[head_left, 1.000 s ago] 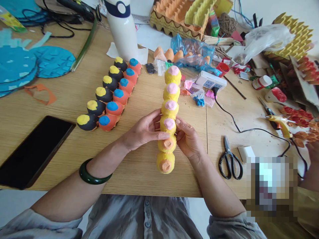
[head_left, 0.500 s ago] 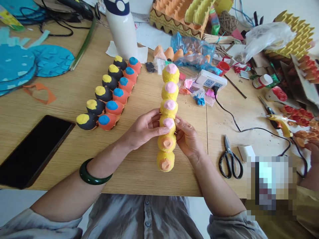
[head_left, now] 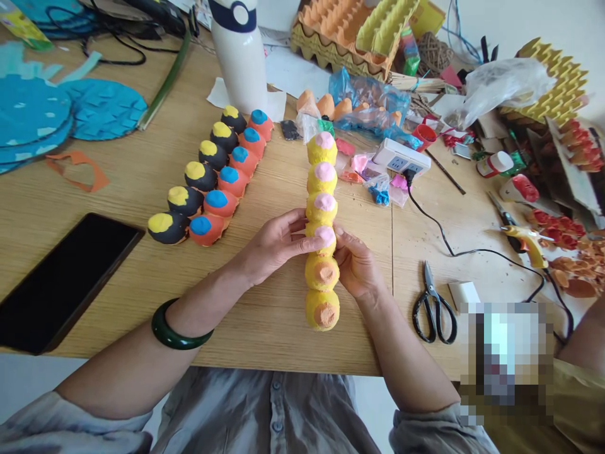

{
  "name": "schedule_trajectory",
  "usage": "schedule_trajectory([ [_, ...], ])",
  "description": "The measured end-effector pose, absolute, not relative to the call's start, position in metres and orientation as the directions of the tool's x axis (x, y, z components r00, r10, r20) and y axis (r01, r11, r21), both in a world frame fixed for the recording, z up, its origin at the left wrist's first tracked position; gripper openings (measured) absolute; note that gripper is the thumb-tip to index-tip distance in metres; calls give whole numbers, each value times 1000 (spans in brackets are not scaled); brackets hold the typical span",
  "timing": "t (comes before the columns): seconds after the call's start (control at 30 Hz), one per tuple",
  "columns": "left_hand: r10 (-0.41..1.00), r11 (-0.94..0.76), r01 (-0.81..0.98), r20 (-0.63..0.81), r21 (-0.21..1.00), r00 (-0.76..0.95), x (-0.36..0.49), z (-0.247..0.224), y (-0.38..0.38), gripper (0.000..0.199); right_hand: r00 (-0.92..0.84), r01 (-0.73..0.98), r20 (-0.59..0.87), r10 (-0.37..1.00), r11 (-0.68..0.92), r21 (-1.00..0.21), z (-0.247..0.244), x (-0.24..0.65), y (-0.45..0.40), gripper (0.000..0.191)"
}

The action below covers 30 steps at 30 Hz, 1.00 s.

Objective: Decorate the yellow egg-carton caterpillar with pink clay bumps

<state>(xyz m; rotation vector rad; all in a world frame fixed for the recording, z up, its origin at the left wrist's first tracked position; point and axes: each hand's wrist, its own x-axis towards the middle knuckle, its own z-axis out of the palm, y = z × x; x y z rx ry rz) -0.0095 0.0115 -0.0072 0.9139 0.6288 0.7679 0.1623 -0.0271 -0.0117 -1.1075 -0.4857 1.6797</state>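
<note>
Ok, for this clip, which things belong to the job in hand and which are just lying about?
In use: left hand, right hand, yellow egg-carton cup chain.

Lying about: black-and-yellow cup row, orange-and-blue cup row, black-handled scissors, hot glue gun, smartphone.

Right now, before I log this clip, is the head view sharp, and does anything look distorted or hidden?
In the head view, the yellow egg-carton chain looks sharp and evenly lit, with soft shadows; the wide lens seems to bend the table edge; a pixelated block hides the lower right.
</note>
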Motion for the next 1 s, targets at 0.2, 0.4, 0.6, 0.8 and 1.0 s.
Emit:
schedule_trajectory([
  [0.2,815,386,-309,-164,869,555,-9,-7,10,46,-55,-531,-417,907,-380,-757,-14,164,-26,28],
  [0.4,766,400,-364,-89,841,637,-14,-3,10,49,-46,-546,-412,910,-369,-752,-12,165,-26,28],
  [0.6,794,442,-327,-196,835,575,-11,-7,9,41,-49,-498,-428,902,-394,-772,-15,165,-26,31],
  [0.8,801,441,-344,-191,829,567,-8,-6,9,43,-56,-484,-422,905,-394,-782,-16,166,-25,30],
  [1.0,790,388,-373,-95,843,606,-10,-8,10,41,-33,-470,-424,905,-388,-792,-11,168,-26,38],
])
